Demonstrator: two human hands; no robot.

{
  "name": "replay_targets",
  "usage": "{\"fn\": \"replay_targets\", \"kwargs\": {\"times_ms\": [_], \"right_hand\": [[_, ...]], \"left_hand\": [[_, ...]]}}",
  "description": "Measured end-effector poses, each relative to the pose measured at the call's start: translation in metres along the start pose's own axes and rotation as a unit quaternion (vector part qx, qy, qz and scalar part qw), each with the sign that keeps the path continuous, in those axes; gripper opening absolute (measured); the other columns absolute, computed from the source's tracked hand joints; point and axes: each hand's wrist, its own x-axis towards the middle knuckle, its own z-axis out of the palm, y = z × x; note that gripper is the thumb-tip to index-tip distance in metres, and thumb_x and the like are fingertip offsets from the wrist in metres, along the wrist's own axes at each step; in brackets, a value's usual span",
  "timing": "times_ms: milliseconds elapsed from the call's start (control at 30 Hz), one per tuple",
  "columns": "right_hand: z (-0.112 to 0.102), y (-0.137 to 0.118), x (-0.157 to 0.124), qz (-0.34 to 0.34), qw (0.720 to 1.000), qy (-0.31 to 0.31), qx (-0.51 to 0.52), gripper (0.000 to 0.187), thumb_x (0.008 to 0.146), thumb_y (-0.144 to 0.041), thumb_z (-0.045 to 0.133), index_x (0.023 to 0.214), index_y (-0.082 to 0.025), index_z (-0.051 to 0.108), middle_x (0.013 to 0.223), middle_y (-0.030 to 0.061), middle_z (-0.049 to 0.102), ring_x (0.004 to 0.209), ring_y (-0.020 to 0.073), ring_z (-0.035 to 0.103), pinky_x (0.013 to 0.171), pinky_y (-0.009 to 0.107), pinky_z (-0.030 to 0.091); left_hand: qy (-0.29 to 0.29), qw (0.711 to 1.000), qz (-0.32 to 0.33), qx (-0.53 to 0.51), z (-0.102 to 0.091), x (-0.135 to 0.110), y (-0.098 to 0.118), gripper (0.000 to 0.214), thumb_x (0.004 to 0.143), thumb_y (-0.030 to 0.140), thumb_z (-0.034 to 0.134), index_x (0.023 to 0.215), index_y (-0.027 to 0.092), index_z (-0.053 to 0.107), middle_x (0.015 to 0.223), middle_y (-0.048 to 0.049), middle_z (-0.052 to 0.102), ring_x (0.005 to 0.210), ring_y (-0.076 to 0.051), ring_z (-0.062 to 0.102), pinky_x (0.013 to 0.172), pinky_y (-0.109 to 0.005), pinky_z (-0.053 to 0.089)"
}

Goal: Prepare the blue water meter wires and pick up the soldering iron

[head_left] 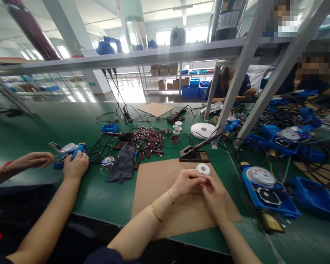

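Observation:
Over a brown cardboard sheet (156, 198), my left hand (187, 182) and my right hand (215, 198) meet at the fingertips. The fingers of both are closed in a pinch, and whatever is between them is hidden or too small to make out. Just behind the fingertips sits a small white spool (202, 169). A soldering iron (206, 141) rests in its black stand (187, 153) at the sheet's far edge.
To the left, a co-worker's hands (76, 165) handle a blue meter-like unit (61, 161). A pile of small red-and-black parts (148, 141), a grey cloth (123, 165) and a large white reel (204, 130) lie beyond. An opened blue unit (266, 190) stands at right, beside shelf posts (228, 95).

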Motion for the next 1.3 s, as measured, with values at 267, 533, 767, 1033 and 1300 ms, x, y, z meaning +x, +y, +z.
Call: {"fn": "replay_targets", "kwargs": {"times_ms": [267,533,767,1033,1300], "right_hand": [[0.009,0.009,-0.004,0.058,0.997,-0.051,0.027,0.027,0.074,-0.019,0.046,0.085,-0.017,0.071,0.089,0.0078,0.071,0.081,0.0232,0.066,0.075,0.032,0.053],[0.013,0.007,-0.003,0.069,0.996,-0.048,0.028,0.023,0.081,-0.018,0.048,0.081,-0.017,0.071,0.085,0.0075,0.071,0.077,0.0223,0.066,0.071,0.031,0.051],[0.016,0.009,0.001,0.076,0.996,-0.042,0.032,0.024,0.078,-0.014,0.049,0.082,-0.017,0.073,0.087,0.0071,0.072,0.079,0.0226,0.067,0.074,0.031,0.052],[0.017,0.009,0.001,0.081,0.996,-0.031,0.028,0.02,0.082,-0.017,0.051,0.076,-0.016,0.07,0.082,0.0073,0.071,0.076,0.0213,0.065,0.07,0.029,0.051],[0.012,0.001,-0.006,0.039,0.999,-0.009,0.022,0.025,0.087,-0.017,0.047,0.099,-0.017,0.069,0.101,0.0087,0.068,0.088,0.0212,0.065,0.076,0.031,0.055]], "left_hand": [[-0.022,0.998,-0.058,0.019,0.004,-0.004,-0.013,0.027,0.072,0.037,0.075,0.069,0.012,0.064,0.06,-0.0018,0.062,0.054,-0.011,0.053,0.053,-0.02,0.04],[0.008,0.994,-0.023,0.108,-0.002,-0.003,-0.011,0.028,0.077,0.036,0.07,0.064,0.012,0.063,0.06,-0.001,0.06,0.057,-0.011,0.05,0.055,-0.02,0.037],[0.011,0.994,-0.028,0.102,-0.003,-0.002,-0.018,0.028,0.077,0.038,0.068,0.067,0.013,0.063,0.063,-0.0022,0.063,0.06,-0.013,0.054,0.057,-0.021,0.04],[0.045,0.994,-0.012,0.097,-0.002,-0.002,-0.013,0.024,0.076,0.037,0.069,0.07,0.014,0.063,0.066,-0.0017,0.064,0.064,-0.015,0.057,0.063,-0.023,0.044],[0.027,0.996,-0.01,0.081,-0.007,-0.002,-0.011,0.022,0.079,0.035,0.067,0.083,0.014,0.067,0.082,-0.0052,0.068,0.078,-0.018,0.061,0.074,-0.026,0.047]]}}
